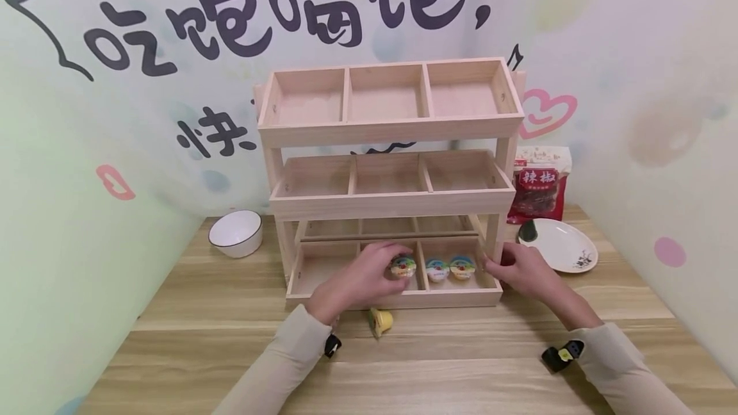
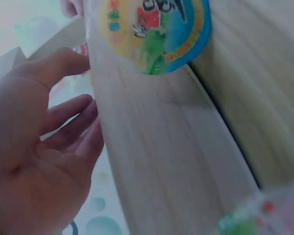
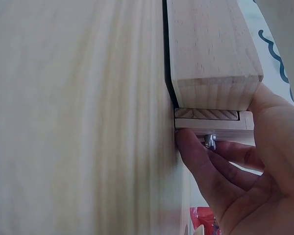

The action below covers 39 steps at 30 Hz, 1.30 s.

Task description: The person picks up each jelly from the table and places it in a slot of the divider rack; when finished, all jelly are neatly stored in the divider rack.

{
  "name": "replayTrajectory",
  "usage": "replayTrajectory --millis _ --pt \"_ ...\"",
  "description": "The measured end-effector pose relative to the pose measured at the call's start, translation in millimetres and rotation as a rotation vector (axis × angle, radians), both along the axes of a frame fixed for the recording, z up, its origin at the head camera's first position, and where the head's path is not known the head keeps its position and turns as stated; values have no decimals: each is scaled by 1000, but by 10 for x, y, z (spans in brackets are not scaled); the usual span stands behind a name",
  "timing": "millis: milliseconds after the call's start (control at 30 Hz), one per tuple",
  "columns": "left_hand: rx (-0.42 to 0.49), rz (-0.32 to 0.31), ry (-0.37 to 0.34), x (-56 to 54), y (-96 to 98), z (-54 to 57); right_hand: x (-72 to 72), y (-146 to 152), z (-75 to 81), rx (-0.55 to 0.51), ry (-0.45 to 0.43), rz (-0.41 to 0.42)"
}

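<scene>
A wooden three-tier rack (image 1: 392,203) has divided trays. My left hand (image 1: 363,274) reaches over the bottom tray's front wall, thumb and fingers around a small jelly cup (image 1: 403,266) in the middle compartment. In the left wrist view that hand's fingertips are partly hidden behind the wood. Two more jelly cups (image 1: 450,269) sit side by side in the right compartment. My right hand (image 1: 527,269) grips the bottom tray's right end, with a metal fastener (image 3: 210,142) between its fingers.
A yellow jelly cup (image 1: 382,321) lies on its side on the table before the rack. Another cup (image 2: 267,218) shows partly in the left wrist view. A white bowl (image 1: 236,234) stands left; a plate (image 1: 562,245) and red food bag (image 1: 539,184) are right.
</scene>
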<state>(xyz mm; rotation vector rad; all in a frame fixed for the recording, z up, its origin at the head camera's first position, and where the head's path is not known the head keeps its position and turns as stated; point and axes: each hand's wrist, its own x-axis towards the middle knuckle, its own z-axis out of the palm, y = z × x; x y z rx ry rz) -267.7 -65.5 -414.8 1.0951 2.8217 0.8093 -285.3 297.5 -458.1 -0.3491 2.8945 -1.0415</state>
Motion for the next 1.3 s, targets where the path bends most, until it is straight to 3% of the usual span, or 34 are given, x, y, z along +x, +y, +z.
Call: replayTrajectory --millis 333,633,933,1300 --pt "-60 32 -114 -106 99 -66 -5 -36 -52 -8 -6 3" --pt "-37 29 -86 -153 81 -151 -1 -49 -38 1 -5 -5" --pt "52 16 -147 -161 73 -144 19 -26 -2 0 1 -4" --pt "94 -44 -129 -165 43 -159 -4 -11 -18 11 31 -3"
